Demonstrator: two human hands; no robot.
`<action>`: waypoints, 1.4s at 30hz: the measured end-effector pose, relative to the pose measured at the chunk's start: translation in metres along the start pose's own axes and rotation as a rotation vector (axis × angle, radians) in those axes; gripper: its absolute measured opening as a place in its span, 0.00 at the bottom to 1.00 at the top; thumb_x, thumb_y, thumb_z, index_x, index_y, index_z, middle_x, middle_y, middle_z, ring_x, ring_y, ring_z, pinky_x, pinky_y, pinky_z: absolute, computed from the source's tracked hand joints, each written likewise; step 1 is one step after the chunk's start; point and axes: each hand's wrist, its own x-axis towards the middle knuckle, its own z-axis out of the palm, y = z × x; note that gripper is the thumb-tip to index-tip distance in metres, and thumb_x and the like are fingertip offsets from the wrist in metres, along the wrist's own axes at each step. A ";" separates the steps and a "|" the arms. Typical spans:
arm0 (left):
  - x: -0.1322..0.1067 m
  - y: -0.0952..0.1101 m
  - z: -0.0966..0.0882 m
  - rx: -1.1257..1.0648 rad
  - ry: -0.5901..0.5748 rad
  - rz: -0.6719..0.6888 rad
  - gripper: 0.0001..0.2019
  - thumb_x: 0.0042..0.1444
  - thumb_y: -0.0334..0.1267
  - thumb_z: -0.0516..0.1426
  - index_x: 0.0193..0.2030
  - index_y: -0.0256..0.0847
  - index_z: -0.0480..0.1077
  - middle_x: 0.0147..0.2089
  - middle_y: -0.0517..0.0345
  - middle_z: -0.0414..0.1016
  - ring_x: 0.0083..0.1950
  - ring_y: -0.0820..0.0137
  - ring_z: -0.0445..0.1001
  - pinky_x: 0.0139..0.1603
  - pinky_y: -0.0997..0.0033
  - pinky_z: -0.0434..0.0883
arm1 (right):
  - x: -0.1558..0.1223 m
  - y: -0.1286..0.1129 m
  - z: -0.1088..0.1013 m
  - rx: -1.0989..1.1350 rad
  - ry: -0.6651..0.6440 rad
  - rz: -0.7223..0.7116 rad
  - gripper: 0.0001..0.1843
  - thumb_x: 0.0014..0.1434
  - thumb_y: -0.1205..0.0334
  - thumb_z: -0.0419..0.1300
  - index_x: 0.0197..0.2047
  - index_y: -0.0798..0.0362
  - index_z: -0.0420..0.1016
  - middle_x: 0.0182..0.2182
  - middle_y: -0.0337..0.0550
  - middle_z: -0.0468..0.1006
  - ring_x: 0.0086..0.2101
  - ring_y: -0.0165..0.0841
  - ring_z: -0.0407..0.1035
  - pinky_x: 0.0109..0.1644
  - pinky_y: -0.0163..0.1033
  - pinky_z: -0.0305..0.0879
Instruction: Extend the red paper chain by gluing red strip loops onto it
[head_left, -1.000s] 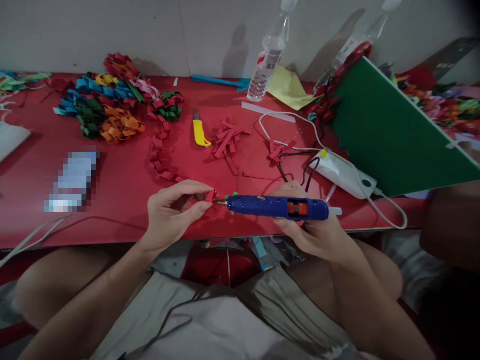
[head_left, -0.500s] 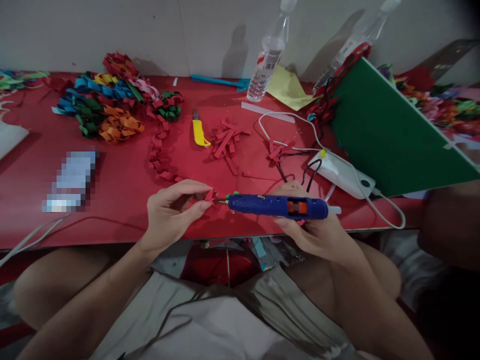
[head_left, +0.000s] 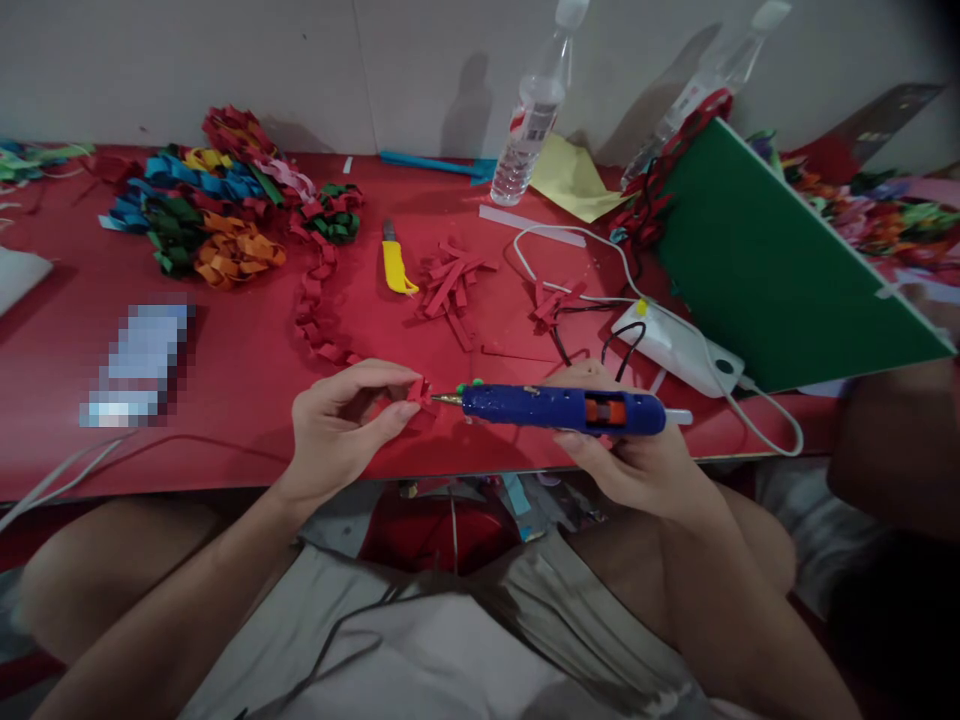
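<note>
Between thumb and forefinger, my left hand [head_left: 341, 430] pinches a red paper strip [head_left: 421, 392] near the table's front edge. My right hand [head_left: 622, 455] is wrapped round a blue glue gun [head_left: 525, 407], with a white glue stick [head_left: 679, 417] poking out of its rear. The metal nozzle [head_left: 448, 399] points left and ends right at the strip; whether they touch I cannot tell. A red paper chain [head_left: 309, 305] runs down from a coloured heap to my left hand. Beyond my hands lie a pile of loose red paper strips [head_left: 448, 283] and a smaller pile [head_left: 553, 303].
A yellow cutter knife [head_left: 395, 265] lies behind the hands. Coloured paper chains [head_left: 240, 245] and a blurred phone [head_left: 142, 355] are at left. A water bottle [head_left: 525, 130], a white power strip [head_left: 675, 345] with cables and a leaning green board [head_left: 787, 280] stand to the right.
The glue gun has shifted slightly right, so more of its nozzle shows beside the red strip. My left hand has stayed nearly in place.
</note>
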 end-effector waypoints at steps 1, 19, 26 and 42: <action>0.000 0.000 0.000 -0.002 0.005 -0.008 0.11 0.54 0.30 0.66 0.45 0.43 0.78 0.37 0.57 0.80 0.38 0.73 0.78 0.38 0.75 0.75 | -0.001 0.001 -0.001 0.018 0.011 0.009 0.11 0.63 0.60 0.61 0.49 0.47 0.71 0.38 0.43 0.77 0.39 0.39 0.70 0.45 0.46 0.66; 0.006 -0.007 0.003 0.195 0.174 0.078 0.06 0.59 0.33 0.62 0.43 0.40 0.74 0.43 0.54 0.78 0.43 0.72 0.79 0.44 0.72 0.77 | 0.010 0.077 -0.009 -0.478 0.232 0.282 0.15 0.66 0.53 0.54 0.44 0.54 0.75 0.37 0.52 0.79 0.38 0.45 0.73 0.43 0.47 0.68; 0.006 -0.005 0.004 0.178 0.167 0.057 0.05 0.60 0.35 0.61 0.43 0.40 0.72 0.42 0.54 0.78 0.42 0.73 0.79 0.43 0.73 0.77 | 0.012 0.091 0.010 -0.500 0.260 0.356 0.15 0.65 0.53 0.53 0.43 0.55 0.74 0.38 0.53 0.75 0.41 0.45 0.71 0.47 0.49 0.69; -0.009 -0.002 0.020 0.071 0.099 0.063 0.07 0.60 0.32 0.60 0.44 0.41 0.68 0.44 0.53 0.75 0.44 0.72 0.77 0.42 0.73 0.75 | 0.020 -0.020 0.071 -0.029 0.267 0.068 0.20 0.59 0.59 0.64 0.54 0.48 0.68 0.50 0.50 0.72 0.52 0.41 0.68 0.54 0.50 0.69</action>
